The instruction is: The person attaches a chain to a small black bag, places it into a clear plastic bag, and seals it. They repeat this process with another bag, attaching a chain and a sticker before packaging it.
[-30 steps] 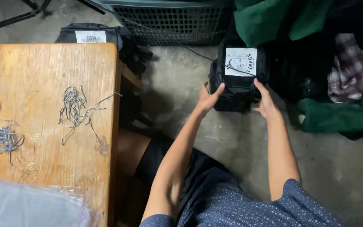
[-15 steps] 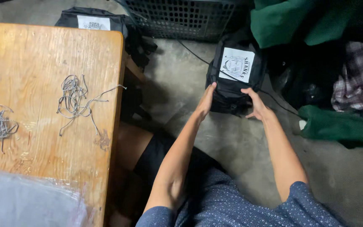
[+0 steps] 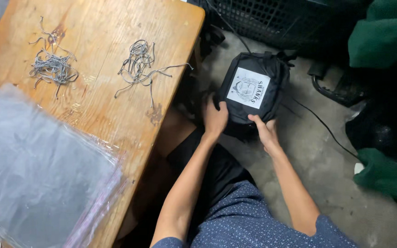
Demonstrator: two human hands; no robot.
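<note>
Two hands (image 3: 215, 118) (image 3: 265, 131) hold one black bundle (image 3: 253, 87).

Garment wkshop: cord bundles (image 3: 51, 66), polybags (image 3: 37, 170), clothes piles (image 3: 387, 32).

Both hands (image 3: 215, 117) apparently clasping, outstretched

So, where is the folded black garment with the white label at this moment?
In the head view, the folded black garment is right of the wooden table, on the concrete floor, held between the left hand and right hand.
</note>
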